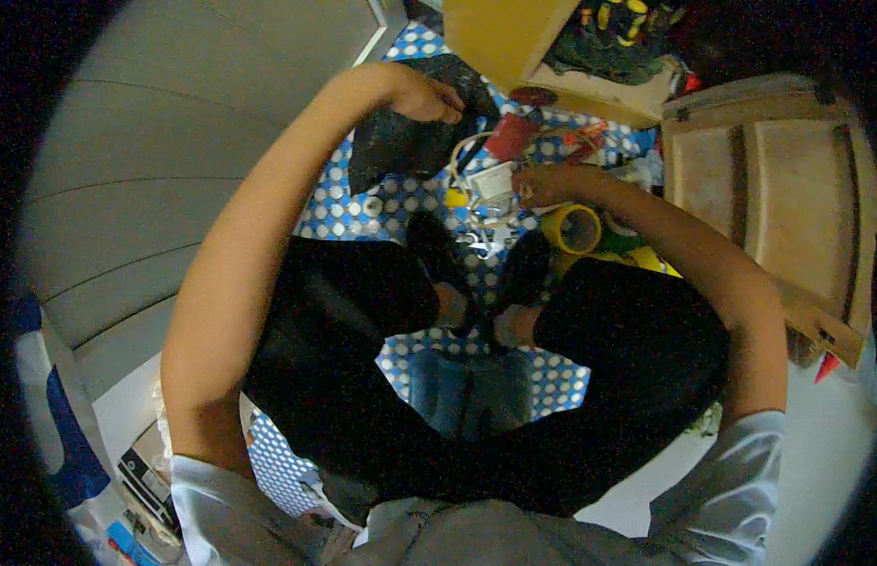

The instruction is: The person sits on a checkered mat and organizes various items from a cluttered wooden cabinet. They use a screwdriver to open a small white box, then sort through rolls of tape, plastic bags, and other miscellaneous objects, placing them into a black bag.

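My left hand (428, 99) grips the upper edge of a black plastic bag (410, 148) that stands on the floor, its fingertips curled over the side. My right hand (536, 187) is low to the floor, its fingers at the right edge of a small white box-like piece (493, 182). Blur hides whether they are closed on it. A beige cable (455, 161) loops around the white piece. Just beyond lies a red object (513, 136), and a small yellow piece (455, 197) lies left of the cable. Shiny metal parts (486, 244) lie between my feet.
A roll of yellow tape (574, 229) stands by my right knee. An open wooden cabinet door (792, 219) is at the right, with cluttered goods in the cabinet (608, 53). Grey panelling (148, 156) rises at the left. The floor covering (403, 194) is blue with white dots.
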Action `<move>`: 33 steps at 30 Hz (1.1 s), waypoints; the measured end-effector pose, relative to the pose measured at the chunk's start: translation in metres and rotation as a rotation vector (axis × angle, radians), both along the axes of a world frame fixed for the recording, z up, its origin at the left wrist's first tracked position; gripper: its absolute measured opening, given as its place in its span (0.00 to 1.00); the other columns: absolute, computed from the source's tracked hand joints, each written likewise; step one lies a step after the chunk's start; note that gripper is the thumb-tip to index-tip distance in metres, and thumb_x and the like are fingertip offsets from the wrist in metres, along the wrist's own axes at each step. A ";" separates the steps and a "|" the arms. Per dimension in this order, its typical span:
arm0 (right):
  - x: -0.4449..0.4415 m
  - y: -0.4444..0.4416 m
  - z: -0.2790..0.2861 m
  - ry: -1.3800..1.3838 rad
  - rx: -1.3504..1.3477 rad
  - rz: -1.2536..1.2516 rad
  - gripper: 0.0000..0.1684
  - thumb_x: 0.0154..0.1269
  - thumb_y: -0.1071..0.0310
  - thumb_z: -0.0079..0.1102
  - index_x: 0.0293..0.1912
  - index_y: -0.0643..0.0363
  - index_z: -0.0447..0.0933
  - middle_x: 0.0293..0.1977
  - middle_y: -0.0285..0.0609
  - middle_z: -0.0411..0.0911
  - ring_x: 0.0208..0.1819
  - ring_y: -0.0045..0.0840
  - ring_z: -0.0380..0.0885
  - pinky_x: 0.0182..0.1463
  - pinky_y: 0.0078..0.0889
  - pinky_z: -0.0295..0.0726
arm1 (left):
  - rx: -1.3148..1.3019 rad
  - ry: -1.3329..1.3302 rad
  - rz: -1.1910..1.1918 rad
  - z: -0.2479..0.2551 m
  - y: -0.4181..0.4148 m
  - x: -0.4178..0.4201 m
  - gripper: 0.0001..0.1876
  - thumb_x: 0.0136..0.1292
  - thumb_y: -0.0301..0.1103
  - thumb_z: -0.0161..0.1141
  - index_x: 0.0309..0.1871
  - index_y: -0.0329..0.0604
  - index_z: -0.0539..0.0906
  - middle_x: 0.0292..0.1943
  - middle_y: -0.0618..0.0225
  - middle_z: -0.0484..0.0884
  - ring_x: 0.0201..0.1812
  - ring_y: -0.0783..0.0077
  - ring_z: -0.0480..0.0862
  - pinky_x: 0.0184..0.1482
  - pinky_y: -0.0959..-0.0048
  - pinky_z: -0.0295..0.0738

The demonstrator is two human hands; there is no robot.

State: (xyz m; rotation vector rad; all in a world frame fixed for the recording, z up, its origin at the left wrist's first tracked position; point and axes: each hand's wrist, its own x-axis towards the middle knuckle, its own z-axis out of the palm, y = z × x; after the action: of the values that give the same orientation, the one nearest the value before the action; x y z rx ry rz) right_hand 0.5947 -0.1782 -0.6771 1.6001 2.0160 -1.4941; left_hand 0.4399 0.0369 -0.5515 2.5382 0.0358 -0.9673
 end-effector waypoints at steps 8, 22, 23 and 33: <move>-0.046 0.037 -0.022 -0.142 0.310 -0.159 0.41 0.49 0.58 0.64 0.59 0.68 0.60 0.38 0.60 0.75 0.42 0.48 0.77 0.44 0.47 0.77 | -0.462 0.074 0.608 -0.109 0.082 -0.078 0.31 0.63 0.50 0.54 0.67 0.49 0.63 0.57 0.56 0.72 0.54 0.63 0.73 0.55 0.68 0.69; -0.058 0.085 -0.069 -0.018 0.360 -0.552 0.38 0.47 0.51 0.68 0.52 0.62 0.64 0.50 0.60 0.70 0.47 0.52 0.74 0.48 0.47 0.75 | -0.888 0.079 2.031 -0.241 0.000 -0.168 0.22 0.63 0.51 0.53 0.55 0.50 0.70 0.42 0.64 0.78 0.44 0.70 0.76 0.48 0.70 0.67; -0.060 0.083 -0.067 -0.023 0.353 -0.568 0.41 0.46 0.49 0.68 0.53 0.63 0.63 0.51 0.61 0.69 0.49 0.51 0.73 0.49 0.46 0.74 | -0.947 0.048 2.071 -0.245 0.000 -0.170 0.20 0.63 0.50 0.54 0.51 0.49 0.72 0.39 0.65 0.79 0.42 0.71 0.77 0.46 0.70 0.69; -0.082 0.120 -0.047 -0.153 0.287 -1.109 0.43 0.47 0.38 0.61 0.48 0.70 0.70 0.49 0.61 0.70 0.54 0.49 0.69 0.56 0.42 0.71 | -1.161 -0.344 2.088 -0.091 -0.011 -0.104 0.15 0.54 0.37 0.61 0.43 0.42 0.76 0.40 0.64 0.78 0.40 0.68 0.78 0.41 0.71 0.76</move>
State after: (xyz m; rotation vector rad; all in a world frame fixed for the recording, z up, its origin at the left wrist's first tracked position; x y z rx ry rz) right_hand 0.5123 -0.0585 -0.7245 3.1165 1.2699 -1.2170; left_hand 0.3360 0.0254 -0.6427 0.5778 1.2116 0.3526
